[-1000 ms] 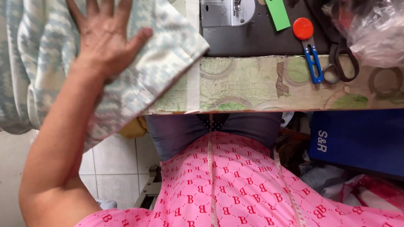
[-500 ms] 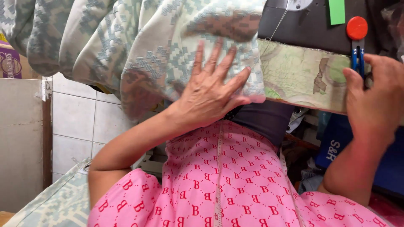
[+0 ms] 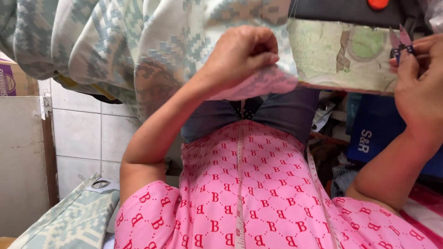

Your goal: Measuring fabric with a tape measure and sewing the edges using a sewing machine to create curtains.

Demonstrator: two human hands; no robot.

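— What do we have in the left hand [image 3: 242, 57]?

— We see it closed in a fist, its grip clamped on the edge of the patterned fabric [image 3: 138, 50], a pale cloth with blue-grey woven figures. The pinched corner sits at the near edge of the tabletop [image 3: 341, 60], just above the pink dress.

— And the rest of that cloth?

— We find it bunched in heavy folds across the far left, hanging down over the tiled wall [image 3: 87, 138]. Another piece of the same pattern, with a metal eyelet, lies at the near left.

— What about the right hand [image 3: 417, 87]?

— We see it at the right edge, fingers drawn together around small scissors [image 3: 400, 42] with blue handles; their short blades point up and stand apart. It is well apart from the left hand.

— Anything else we can tell?

— A white measuring tape [image 3: 239, 184] runs down the front of the dress, and the tabletop carries a worn green-patterned covering.
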